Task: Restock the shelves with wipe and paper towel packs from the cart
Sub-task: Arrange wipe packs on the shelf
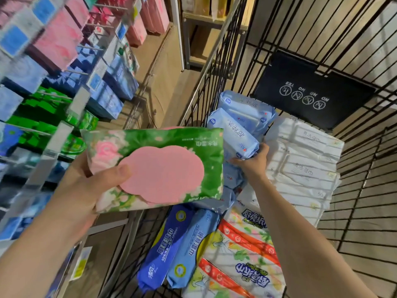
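Our left hand [83, 188] grasps a green wipe pack [163, 164]; our right hand [253, 163] grips a light-blue pack [234, 134] in the cart [363, 196], beside white packs [300, 162].

— A shop, by the look?
— Yes: tiered white-edged shelves [82, 97] packed with rows of pink, blue and green boxed goods [58, 41], small price labels [94, 80] clipped along the fronts.
— Anything else?
— Black wire trolley [365, 190] alongside, piled with sealed white and blue wipe packs [300, 166].
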